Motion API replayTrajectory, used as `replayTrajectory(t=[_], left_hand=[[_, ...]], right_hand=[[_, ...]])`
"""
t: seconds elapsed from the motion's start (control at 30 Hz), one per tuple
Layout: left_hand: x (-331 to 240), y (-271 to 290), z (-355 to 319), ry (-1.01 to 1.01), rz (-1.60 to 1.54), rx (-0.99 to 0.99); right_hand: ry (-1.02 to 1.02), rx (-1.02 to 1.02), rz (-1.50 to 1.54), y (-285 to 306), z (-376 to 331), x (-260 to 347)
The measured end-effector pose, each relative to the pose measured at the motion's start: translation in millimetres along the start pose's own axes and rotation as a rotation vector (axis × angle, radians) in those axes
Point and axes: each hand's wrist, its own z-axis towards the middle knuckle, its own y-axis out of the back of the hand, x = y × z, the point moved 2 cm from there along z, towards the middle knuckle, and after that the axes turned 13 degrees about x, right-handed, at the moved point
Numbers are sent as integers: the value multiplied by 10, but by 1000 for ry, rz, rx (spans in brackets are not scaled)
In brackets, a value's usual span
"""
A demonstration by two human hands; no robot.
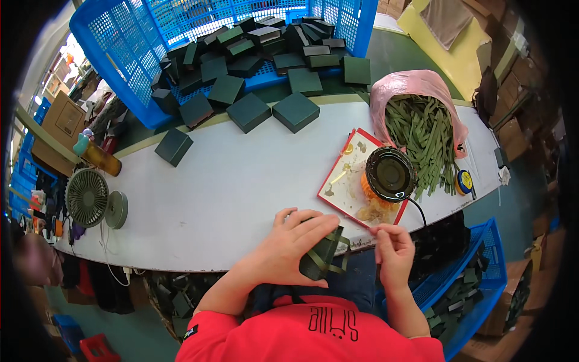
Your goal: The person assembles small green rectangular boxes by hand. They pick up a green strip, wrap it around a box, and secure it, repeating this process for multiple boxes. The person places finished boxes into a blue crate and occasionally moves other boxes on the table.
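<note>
Near-left of the black pot (391, 171), the left hand (294, 242) curls round a green box (318, 260). The right hand (394, 248) is pinched, contents unclear.

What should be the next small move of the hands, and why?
Probably move the right hand to the green ribbon and smooth it down: part of it stands away from the dark box, which the left hand holds, while the right hand is apart from both.

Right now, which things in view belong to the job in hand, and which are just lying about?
Likely in the job:
box in the left hand
ribbons
pot
table boxes

Seemingly just lying about:
fan
bottle
</note>
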Motion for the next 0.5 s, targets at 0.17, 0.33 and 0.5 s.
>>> replayTrajectory(t=[0.17,0.33,0.5], left_hand=[[116,126,-147,143,-59,-113],[240,127,-270,23,-151,-357],[258,217,-320,85,-18,-340]], right_hand=[[196,-221,60,237,-10,-5],[289,-217,61,308,-37,44],[268,-110,112,177,-26,14]])
